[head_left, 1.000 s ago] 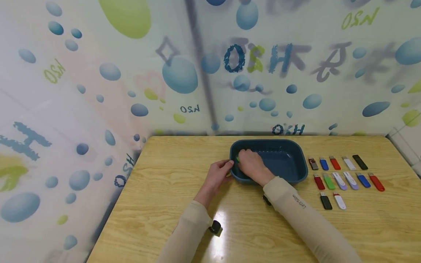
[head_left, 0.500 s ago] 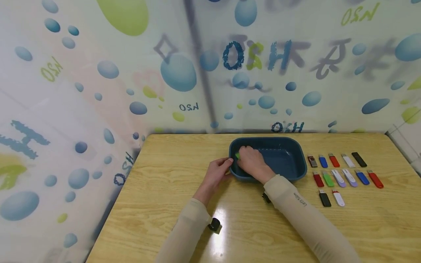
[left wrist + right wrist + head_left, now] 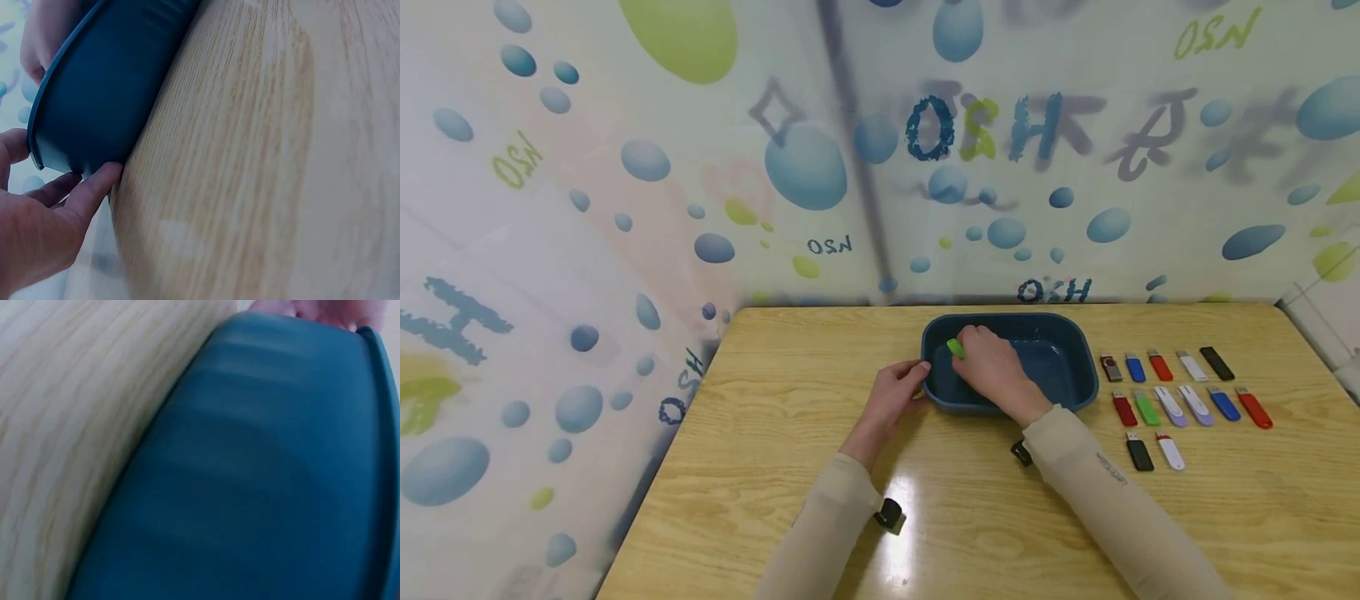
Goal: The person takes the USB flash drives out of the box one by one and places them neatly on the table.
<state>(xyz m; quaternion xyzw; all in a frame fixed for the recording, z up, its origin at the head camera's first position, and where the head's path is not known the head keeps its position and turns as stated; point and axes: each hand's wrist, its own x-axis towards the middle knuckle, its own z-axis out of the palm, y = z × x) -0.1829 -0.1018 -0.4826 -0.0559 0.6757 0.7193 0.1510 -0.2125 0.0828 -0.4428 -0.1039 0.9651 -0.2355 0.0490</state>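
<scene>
1. Head view: the right hand (image 3: 996, 375) pinches a green stick (image 3: 955, 347) over the left end of the blue tray (image 3: 1078, 367); it looks like the first going in, since thirteen more sticks (image 3: 1180, 392) lie in rows on the table (image 3: 775, 433) to the tray's right.
2. Left wrist view: the left hand (image 3: 44, 219) rests straight fingers (image 3: 94, 184) against the tray's smooth plastic wall.
3. Right wrist view: only the tray's ribbed wall and grained wood show.

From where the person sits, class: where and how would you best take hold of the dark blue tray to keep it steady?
Probably by the rim at its left short end, coming in from the left. The dark blue tray has a thin lip that fingers can catch, and the left hand already touches that end, while the right hand, holding a green USB stick, fills the inside.
</scene>
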